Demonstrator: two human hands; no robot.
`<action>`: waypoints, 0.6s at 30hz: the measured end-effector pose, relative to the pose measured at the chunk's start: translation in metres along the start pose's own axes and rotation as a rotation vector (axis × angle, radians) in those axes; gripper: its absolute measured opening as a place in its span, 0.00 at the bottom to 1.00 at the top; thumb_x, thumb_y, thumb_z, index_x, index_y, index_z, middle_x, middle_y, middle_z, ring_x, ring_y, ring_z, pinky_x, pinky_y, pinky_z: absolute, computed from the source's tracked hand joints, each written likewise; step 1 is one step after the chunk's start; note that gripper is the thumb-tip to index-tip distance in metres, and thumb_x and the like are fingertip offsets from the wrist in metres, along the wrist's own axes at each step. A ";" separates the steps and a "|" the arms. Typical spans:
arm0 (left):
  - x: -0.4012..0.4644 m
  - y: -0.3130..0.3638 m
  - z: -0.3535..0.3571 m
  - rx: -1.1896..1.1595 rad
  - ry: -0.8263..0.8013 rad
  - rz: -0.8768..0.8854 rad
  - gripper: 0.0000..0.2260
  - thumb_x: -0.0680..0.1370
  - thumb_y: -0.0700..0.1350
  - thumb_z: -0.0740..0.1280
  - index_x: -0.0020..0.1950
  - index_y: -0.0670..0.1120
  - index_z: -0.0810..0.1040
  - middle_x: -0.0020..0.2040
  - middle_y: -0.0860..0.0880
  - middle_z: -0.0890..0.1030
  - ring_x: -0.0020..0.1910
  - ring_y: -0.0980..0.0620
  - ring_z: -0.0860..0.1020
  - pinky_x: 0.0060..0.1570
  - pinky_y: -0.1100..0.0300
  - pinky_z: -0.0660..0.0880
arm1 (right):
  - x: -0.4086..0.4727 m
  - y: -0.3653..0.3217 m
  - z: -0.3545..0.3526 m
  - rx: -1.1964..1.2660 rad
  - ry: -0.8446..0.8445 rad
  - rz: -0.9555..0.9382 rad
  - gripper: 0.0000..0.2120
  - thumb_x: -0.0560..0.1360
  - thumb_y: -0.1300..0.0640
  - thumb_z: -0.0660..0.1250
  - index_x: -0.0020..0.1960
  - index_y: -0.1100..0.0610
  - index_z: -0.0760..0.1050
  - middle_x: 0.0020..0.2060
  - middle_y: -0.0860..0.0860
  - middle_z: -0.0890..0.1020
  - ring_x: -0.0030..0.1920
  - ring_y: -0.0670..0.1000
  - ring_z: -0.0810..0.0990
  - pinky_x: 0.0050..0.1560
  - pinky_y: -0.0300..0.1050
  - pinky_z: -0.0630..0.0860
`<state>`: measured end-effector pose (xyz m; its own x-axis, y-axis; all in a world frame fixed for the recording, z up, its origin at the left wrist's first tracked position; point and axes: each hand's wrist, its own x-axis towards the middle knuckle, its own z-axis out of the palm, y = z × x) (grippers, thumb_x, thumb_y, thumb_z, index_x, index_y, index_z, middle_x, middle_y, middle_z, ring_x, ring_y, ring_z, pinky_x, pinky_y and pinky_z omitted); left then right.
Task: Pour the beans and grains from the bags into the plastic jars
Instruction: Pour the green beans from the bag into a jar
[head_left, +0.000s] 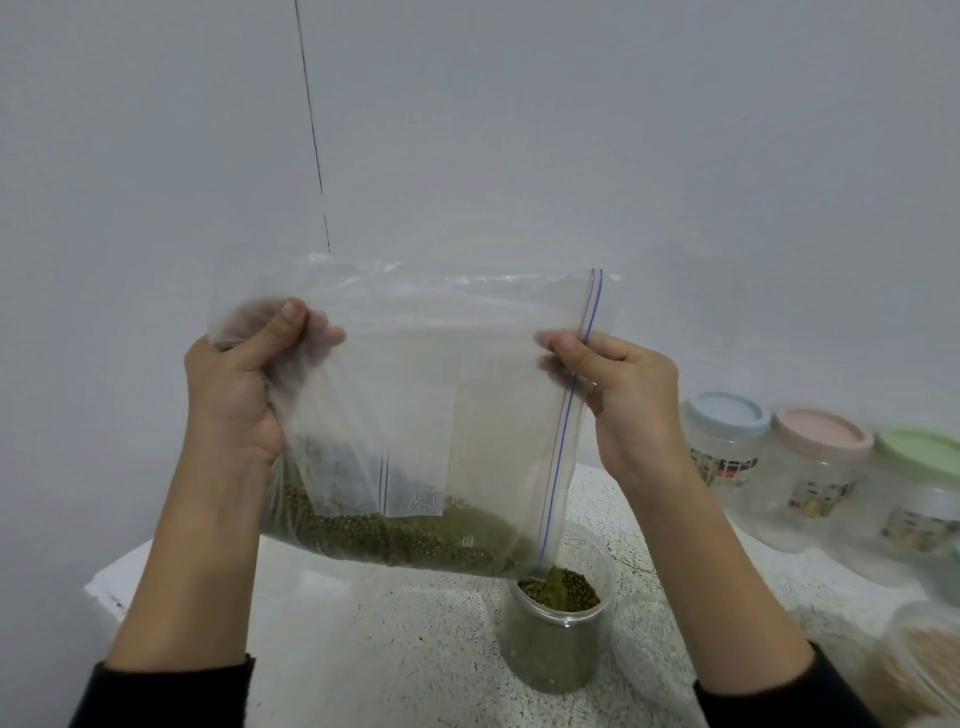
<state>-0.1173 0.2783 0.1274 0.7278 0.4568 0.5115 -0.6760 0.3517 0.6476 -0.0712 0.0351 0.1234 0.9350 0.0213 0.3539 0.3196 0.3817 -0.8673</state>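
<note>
Clear zip-top plastic bag (415, 415) of green beans (395, 540) held tilted above the white speckled desk (415, 623). Left hand (234, 395) grip clamps its bunched end; right hand (623, 400) pinches the zip edge. Bag mouth sits over one open clear plastic jar (558, 623) mid-desk. Three lidded clear jars (810, 467) along the right edge; possibly another, blurred.

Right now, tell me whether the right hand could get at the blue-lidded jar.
Probably not yet: the right hand pinches the zip bag mid-pour. Nothing stands between it and the blue-lidded jar.
</note>
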 end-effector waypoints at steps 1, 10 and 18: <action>0.000 0.000 0.002 -0.001 -0.001 0.001 0.11 0.54 0.47 0.79 0.30 0.45 0.83 0.29 0.50 0.82 0.30 0.54 0.81 0.38 0.62 0.79 | 0.000 0.000 0.001 0.010 0.015 -0.001 0.03 0.71 0.65 0.69 0.42 0.60 0.82 0.37 0.50 0.86 0.36 0.47 0.83 0.43 0.37 0.78; 0.004 -0.002 0.000 0.006 -0.012 -0.002 0.16 0.50 0.51 0.82 0.30 0.46 0.84 0.30 0.50 0.82 0.30 0.54 0.81 0.38 0.63 0.79 | 0.003 0.000 0.000 -0.010 0.000 0.021 0.03 0.71 0.65 0.70 0.42 0.60 0.82 0.38 0.50 0.86 0.37 0.47 0.83 0.44 0.37 0.78; 0.005 -0.001 -0.001 0.013 -0.020 0.001 0.16 0.50 0.51 0.82 0.31 0.46 0.84 0.30 0.50 0.82 0.31 0.54 0.82 0.38 0.62 0.79 | 0.006 -0.001 0.000 -0.010 -0.005 0.020 0.03 0.71 0.65 0.70 0.41 0.60 0.82 0.37 0.49 0.85 0.36 0.47 0.83 0.45 0.37 0.79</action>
<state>-0.1132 0.2811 0.1285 0.7293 0.4410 0.5232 -0.6753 0.3407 0.6542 -0.0664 0.0348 0.1263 0.9405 0.0332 0.3382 0.3026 0.3715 -0.8777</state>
